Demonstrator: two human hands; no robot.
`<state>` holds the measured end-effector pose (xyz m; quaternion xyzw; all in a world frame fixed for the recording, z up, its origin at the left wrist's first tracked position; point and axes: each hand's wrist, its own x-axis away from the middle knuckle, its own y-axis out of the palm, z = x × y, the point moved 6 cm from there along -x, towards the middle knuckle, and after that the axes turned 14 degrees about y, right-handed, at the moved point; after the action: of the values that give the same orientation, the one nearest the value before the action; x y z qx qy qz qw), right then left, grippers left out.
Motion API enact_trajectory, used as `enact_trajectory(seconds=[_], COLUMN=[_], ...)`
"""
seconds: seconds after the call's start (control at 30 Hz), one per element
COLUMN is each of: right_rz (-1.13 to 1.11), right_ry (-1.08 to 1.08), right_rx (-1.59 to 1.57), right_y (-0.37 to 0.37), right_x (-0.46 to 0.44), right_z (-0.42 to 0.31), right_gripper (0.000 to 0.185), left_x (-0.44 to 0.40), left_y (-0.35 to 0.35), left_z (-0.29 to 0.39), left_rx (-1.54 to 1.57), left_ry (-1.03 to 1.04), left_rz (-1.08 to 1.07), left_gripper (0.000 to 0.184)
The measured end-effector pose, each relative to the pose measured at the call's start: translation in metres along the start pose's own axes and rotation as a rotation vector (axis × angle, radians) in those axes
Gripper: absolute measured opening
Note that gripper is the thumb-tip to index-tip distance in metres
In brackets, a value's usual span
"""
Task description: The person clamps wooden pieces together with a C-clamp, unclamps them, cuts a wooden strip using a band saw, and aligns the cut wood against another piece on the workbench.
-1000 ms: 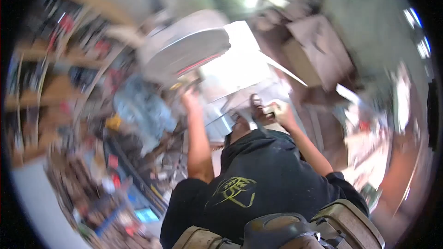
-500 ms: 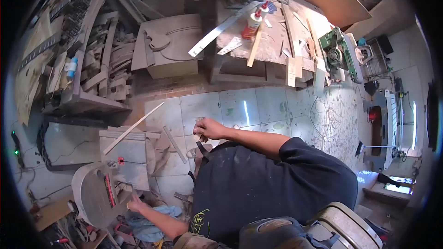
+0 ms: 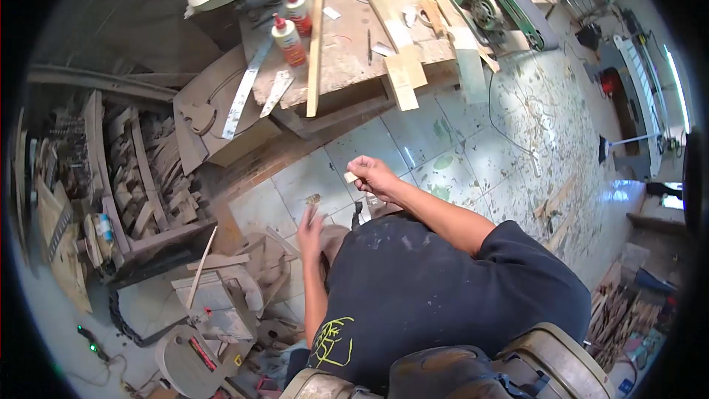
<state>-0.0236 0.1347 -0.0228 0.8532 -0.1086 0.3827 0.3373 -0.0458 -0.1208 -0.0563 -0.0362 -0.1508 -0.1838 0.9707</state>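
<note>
My right hand (image 3: 371,177) is closed around a small pale wood piece (image 3: 350,176), held in front of my chest above the tiled floor. Most of that piece is hidden by my fingers. To its left, my left hand (image 3: 309,227) is raised with fingers stretched out and holding nothing that I can see; motion blurs it somewhat. The two hands are apart. Below and left of my left hand stands a dusty machine, perhaps a band saw (image 3: 177,358), with a thin wood strip (image 3: 201,270) lying across its flat table (image 3: 193,292).
A workbench (image 3: 340,77) ahead carries two glue bottles (image 3: 289,43), wood strips (image 3: 315,59) and a metal ruler (image 3: 247,89). A green belt sander (image 3: 484,4) stands at its right. Wood offcuts fill a rack (image 3: 133,244) at left. A cable (image 3: 498,127) runs over the floor.
My left hand has left the machine's side and come up near my right hand. My right hand still holds the wood piece. My view has turned rightwards, towards the workbench.
</note>
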Motion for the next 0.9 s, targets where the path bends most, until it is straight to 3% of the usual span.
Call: enact_trajectory(seconds=[0.1,0.3,0.43,0.53,0.8,0.9], right_rz=[-0.069,0.112,0.324,0.509,0.693,0.686], right_ry=[-0.041,-0.128,-0.041,-0.059,0.058,0.081], right_rx=[-0.208,-0.23,-0.134,-0.138,-0.132,0.0], right_y=[-0.013,-0.047,-0.1,-0.151,-0.209,-0.237], right_x=[0.003,0.013,0.023,0.038,0.049,0.019], right_z=[-0.009,-0.041,-0.048,-0.047,-0.063,-0.088], right_gripper=[0.017,0.022,0.027,0.026,0.028,0.044], left_x=[-0.048,-0.108,-0.151,-0.187,-0.235,-0.237], left_y=[0.122,0.194,0.225,0.241,0.274,0.286], left_z=[0.095,0.105,0.072,0.04,-0.008,-0.032], left_rx=[-0.048,0.065,0.25,0.16,0.201,0.311], left_ry=[0.368,0.26,0.018,-0.052,-0.115,-0.159], left_rz=[-0.268,-0.305,-0.378,-0.396,-0.238,-0.119], left_gripper=[0.052,0.031,0.031,0.033,0.03,0.035])
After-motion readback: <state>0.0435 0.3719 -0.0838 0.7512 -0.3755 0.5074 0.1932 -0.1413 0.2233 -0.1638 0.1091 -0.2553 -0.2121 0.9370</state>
